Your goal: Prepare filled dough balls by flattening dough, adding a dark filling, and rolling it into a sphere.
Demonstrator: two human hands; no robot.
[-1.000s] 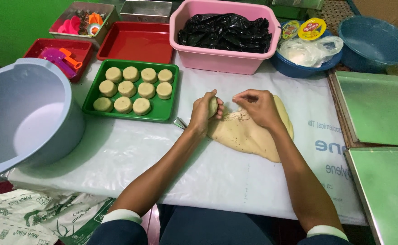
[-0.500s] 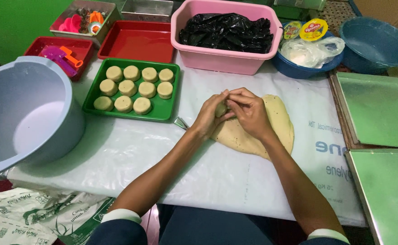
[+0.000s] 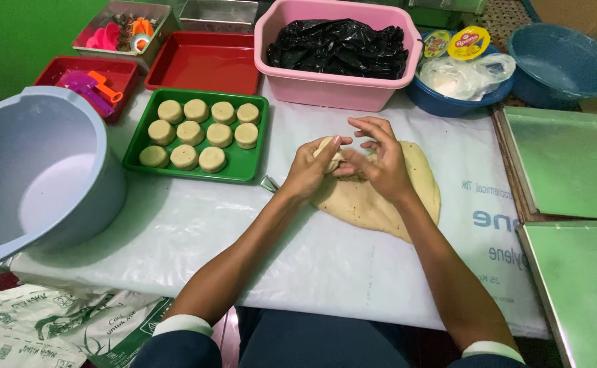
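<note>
Far left of frame: big grey-blue bucket [image 3: 36,174], on its side-ish w/ mouth facing up toward cam, sitting on the white plastic sheet [image 3: 196,232] that covers the table. Printed sack [image 3: 53,327] lies below it at lower left. Upper left: red tray [image 3: 111,82] w/ purple & orange plastic tools, and behind it a metal tin [image 3: 124,24] w/ pink/orange cutters. Just right of those, an empty red tray [image 3: 206,61], and a bare metal tin [image 3: 220,13] at top edge.

Center-left: green tray [image 3: 240,163] holding nine round pale dough discs [image 3: 199,133] in rows, close together. Small metal piece [image 3: 269,182] lies on the sheet just beside the tray's lower right corner.

Center: left hand [image 3: 308,170] is curled around a small dough lump [image 3: 331,155], fingers closed on it. Right hand [image 3: 376,163] meets it from the other side, fingertips touching the same lump, upper fingers spread loose. Both hands sit right over the big flat dough slab [image 3: 387,201], speckled, lying on the sheet at mid frame.

Top center: pink tub [image 3: 336,88] w/ black plastic bags in it. Right of it, blue bowl [image 3: 448,102] w/ a clear bag & yellow-lidded tubs. Upper right: empty blue basin [image 3: 564,65]. Right edge: two metal baking sheets [image 3: 571,163], one above the other.
</note>
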